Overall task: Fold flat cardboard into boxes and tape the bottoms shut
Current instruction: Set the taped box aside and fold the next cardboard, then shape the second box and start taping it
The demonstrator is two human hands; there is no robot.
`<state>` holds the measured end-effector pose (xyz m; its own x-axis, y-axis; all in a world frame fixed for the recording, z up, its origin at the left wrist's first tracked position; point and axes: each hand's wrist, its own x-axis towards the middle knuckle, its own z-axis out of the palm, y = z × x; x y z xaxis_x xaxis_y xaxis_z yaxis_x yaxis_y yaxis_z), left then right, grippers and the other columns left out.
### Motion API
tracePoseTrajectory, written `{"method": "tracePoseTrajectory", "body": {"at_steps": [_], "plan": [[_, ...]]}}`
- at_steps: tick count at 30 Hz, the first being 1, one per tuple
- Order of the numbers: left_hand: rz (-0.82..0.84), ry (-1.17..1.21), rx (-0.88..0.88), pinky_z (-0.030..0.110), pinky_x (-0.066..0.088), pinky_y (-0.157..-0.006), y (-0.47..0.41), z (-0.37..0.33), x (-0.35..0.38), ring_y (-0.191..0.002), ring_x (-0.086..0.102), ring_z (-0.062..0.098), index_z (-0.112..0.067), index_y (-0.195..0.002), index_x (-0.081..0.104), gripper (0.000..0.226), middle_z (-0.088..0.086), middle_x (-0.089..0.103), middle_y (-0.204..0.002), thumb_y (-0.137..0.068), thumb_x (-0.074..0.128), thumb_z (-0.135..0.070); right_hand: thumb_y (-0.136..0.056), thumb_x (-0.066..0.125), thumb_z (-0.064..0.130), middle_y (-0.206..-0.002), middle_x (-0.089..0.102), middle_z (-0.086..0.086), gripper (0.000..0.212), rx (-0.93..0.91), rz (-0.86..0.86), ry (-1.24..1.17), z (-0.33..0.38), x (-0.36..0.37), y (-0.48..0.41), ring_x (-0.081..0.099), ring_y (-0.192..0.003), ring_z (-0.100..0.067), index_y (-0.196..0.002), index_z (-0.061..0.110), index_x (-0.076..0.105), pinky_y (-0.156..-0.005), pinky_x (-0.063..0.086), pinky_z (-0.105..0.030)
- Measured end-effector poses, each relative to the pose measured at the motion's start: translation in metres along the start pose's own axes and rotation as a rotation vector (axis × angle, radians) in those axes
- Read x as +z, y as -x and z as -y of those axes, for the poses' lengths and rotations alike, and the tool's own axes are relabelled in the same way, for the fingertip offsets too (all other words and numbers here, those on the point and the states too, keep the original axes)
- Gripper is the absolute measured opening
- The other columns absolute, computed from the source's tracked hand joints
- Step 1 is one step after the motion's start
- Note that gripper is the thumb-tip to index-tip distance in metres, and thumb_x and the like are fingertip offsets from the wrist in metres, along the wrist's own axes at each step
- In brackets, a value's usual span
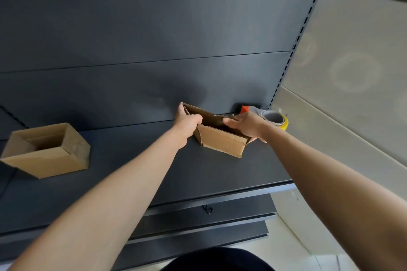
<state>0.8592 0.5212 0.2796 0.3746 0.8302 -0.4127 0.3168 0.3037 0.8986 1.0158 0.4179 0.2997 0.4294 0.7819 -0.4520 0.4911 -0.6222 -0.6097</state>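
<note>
Dark shelf (154,160) is carrying everything. Finished box (48,149) is sitting at 9 o'clock in the view, opening up, well apart from the work.

Current carton (222,142) is standing on the shelf just right of centre, toward 5 o'clock. It's half opened into a skewed diamond and its flaps aren't folded yet.

Left hand (187,123) is gripping the carton's 9 o'clock end, fingers curled round the edge. Right hand (246,125) is holding the 3 o'clock end, fingers hooked over the far wall into the opening (the thumb's position is unclear).

Tape roll (275,117) is lying at 2 o'clock from the carton, just behind the right hand, with an orange part of its holder showing beside it.

Handling, my read: light corrugated board, stiff across the panels, hinging freely at the scores. It's probably wanting to spring back flat, so it needs holding square. I'd be gripping at opposite corner creases, not mid-panel, since squeezing there is likely to bow or crease the wall. The surface looks dry and matte, so slipping isn't a worry. Bottom isn't taped yet.
</note>
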Motion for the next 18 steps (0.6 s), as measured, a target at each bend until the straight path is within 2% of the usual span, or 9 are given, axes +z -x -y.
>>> {"method": "tracePoseTrajectory", "body": {"at_steps": [2, 4, 6, 8, 10, 13, 15, 18], "plan": [[0.021, -0.015, 0.005, 0.040, 0.044, -0.099, 0.003, -0.001, 0.004, -0.132, 0.037, 0.025, -0.032, -0.152, 0.005, 0.089, 0.002, 0.023, -0.153, -0.083, 0.050, 0.002, -0.093, 0.045, 0.057, -0.082, 0.062, -0.007, 0.043, -0.002, -0.071, 0.024, 0.000, -0.003, -0.002, 0.066, -0.071, -0.023, -0.087, 0.017, 0.058, -0.053, 0.054, -0.028], [0.055, -0.030, 0.015, 0.035, 0.044, -0.086, 0.008, -0.002, 0.010, -0.118, 0.043, 0.021, -0.031, -0.153, 0.008, 0.084, 0.001, 0.033, -0.146, -0.085, 0.045, 0.002, -0.094, 0.045, 0.053, -0.088, 0.061, -0.011, 0.044, 0.025, -0.103, -0.089, -0.004, -0.006, -0.008, 0.067, -0.074, -0.029, -0.097, 0.011, 0.057, -0.058, 0.060, -0.037], [0.076, -0.045, 0.023, 0.035, 0.043, -0.082, 0.010, -0.001, 0.014, -0.109, 0.046, 0.020, -0.030, -0.153, 0.014, 0.077, 0.000, 0.044, -0.135, -0.087, 0.042, 0.000, -0.094, 0.047, 0.053, -0.097, 0.062, -0.014, 0.045, 0.077, -0.127, -0.198, -0.008, -0.011, -0.010, 0.069, -0.078, -0.033, -0.106, 0.010, 0.055, -0.063, 0.061, -0.044], [0.079, -0.065, 0.044, 0.036, 0.047, -0.082, 0.014, 0.001, 0.019, -0.104, 0.051, 0.020, -0.029, -0.149, 0.026, 0.070, -0.002, 0.053, -0.119, -0.086, 0.042, -0.001, -0.092, 0.047, 0.055, -0.097, 0.061, -0.012, 0.048, 0.122, -0.137, -0.236, -0.012, -0.018, -0.012, 0.070, -0.077, -0.033, -0.109, 0.010, 0.054, -0.066, 0.061, -0.044], [0.059, -0.067, 0.056, 0.043, 0.050, -0.093, 0.019, 0.003, 0.024, -0.102, 0.056, 0.020, -0.028, -0.141, 0.039, 0.063, -0.001, 0.058, -0.114, -0.083, 0.046, -0.004, -0.092, 0.047, 0.056, -0.092, 0.060, -0.010, 0.048, 0.136, -0.130, -0.225, -0.015, -0.023, -0.014, 0.070, -0.074, -0.033, -0.105, 0.010, 0.054, -0.066, 0.061, -0.043], [-0.012, -0.043, 0.059, 0.051, 0.048, -0.095, 0.023, 0.007, 0.031, -0.106, 0.058, 0.025, -0.029, -0.118, 0.039, 0.049, 0.002, 0.058, -0.115, -0.074, 0.053, -0.012, -0.093, 0.044, 0.056, -0.094, 0.060, -0.013, 0.048, 0.122, -0.112, -0.146, -0.016, -0.029, -0.014, 0.070, -0.073, -0.037, -0.097, 0.009, 0.052, -0.069, 0.061, -0.043], [-0.037, -0.037, 0.068, 0.050, 0.049, -0.094, 0.025, 0.009, 0.034, -0.105, 0.059, 0.027, -0.029, -0.112, 0.040, 0.044, 0.003, 0.059, -0.113, -0.074, 0.053, -0.012, -0.094, 0.043, 0.056, -0.091, 0.058, -0.013, 0.048, 0.112, -0.107, -0.117, -0.017, -0.031, -0.014, 0.070, -0.073, -0.036, -0.098, 0.009, 0.050, -0.071, 0.060, -0.042], [-0.064, -0.034, 0.106, 0.046, 0.048, -0.091, 0.034, 0.009, 0.039, -0.099, 0.059, 0.023, -0.026, -0.109, 0.048, 0.037, 0.002, 0.062, -0.111, -0.078, 0.051, -0.007, -0.094, 0.042, 0.056, -0.091, 0.057, -0.012, 0.047, 0.098, -0.114, -0.125, -0.022, -0.035, -0.016, 0.070, -0.067, -0.034, -0.098, 0.010, 0.052, -0.065, 0.061, -0.039]]}}
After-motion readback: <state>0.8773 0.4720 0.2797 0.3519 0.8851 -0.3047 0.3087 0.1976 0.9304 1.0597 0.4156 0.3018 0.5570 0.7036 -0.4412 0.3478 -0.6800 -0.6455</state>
